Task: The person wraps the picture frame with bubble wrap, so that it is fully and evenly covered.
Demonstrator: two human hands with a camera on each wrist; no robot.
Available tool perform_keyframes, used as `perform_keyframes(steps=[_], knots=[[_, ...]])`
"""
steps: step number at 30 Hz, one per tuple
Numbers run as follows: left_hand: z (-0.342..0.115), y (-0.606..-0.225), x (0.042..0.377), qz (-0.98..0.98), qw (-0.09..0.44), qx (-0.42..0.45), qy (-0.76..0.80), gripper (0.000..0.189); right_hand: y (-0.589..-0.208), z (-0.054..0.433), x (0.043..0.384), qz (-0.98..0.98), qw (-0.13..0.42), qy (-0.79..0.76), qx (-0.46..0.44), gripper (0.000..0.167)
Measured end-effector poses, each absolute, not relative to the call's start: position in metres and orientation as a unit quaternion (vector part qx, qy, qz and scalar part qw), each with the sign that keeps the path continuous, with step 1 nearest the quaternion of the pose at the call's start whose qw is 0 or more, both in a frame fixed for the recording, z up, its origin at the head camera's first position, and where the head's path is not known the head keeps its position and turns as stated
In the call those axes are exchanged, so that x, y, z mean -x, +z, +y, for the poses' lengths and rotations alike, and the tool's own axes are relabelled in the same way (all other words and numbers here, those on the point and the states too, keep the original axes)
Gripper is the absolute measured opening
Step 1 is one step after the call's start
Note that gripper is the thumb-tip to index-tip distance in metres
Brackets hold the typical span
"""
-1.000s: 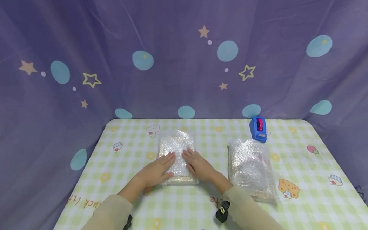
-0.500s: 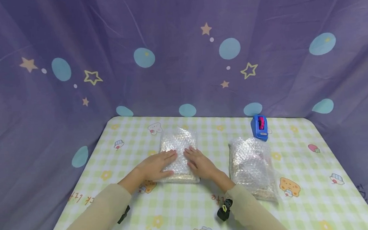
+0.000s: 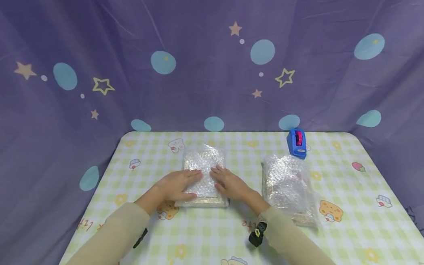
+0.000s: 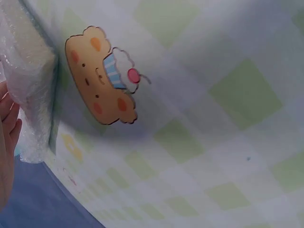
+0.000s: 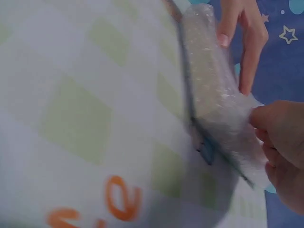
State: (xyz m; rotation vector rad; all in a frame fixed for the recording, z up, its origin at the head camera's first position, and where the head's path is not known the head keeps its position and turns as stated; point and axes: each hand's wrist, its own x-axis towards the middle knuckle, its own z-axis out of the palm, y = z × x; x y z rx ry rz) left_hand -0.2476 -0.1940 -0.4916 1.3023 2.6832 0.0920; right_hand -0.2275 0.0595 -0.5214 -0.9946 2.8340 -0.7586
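A flat rectangular package in clear bubble wrap (image 3: 203,159) lies on the table, left of centre in the head view. My left hand (image 3: 175,185) rests on its left side with straight fingers, thumb toward the near edge. On its right side lies my right hand (image 3: 231,184), fingers extended over the wrap. The two hands' fingertips point toward each other with a strip of wrap between them. In the right wrist view the wrapped package (image 5: 209,71) shows its thick side, with my right hand (image 5: 285,147) at the wrap. What is inside is hidden by the wrap.
A second bubble-wrapped package (image 3: 288,184) lies to the right, near my right forearm. Behind it stands a blue tape dispenser (image 3: 297,144) with a pink roll. The green checked tablecloth (image 3: 204,238) reaches back to a purple curtain (image 3: 200,60).
The head view has tipped slightly. My left hand has shifted a little to the left on the wrap, uncovering more of the printed biscuit beside it. The package stays in place.
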Motion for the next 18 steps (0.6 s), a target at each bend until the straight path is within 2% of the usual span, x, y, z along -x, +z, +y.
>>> perform_keyframes(steps=[4,12,18], knots=[[-0.194,-0.487,0.246,0.895,0.088,-0.436,0.037,0.071,-0.512,0.062,0.232,0.911,0.023,-0.237,0.337,0.046],[-0.188,-0.486,0.243,0.9,0.09,-0.425,0.033,0.07,-0.504,0.08,0.24,0.898,-0.051,-0.263,0.349,0.033],[-0.189,-0.484,0.241,0.902,0.084,-0.422,0.031,0.07,-0.491,0.098,0.248,0.897,-0.034,-0.294,0.327,0.028]])
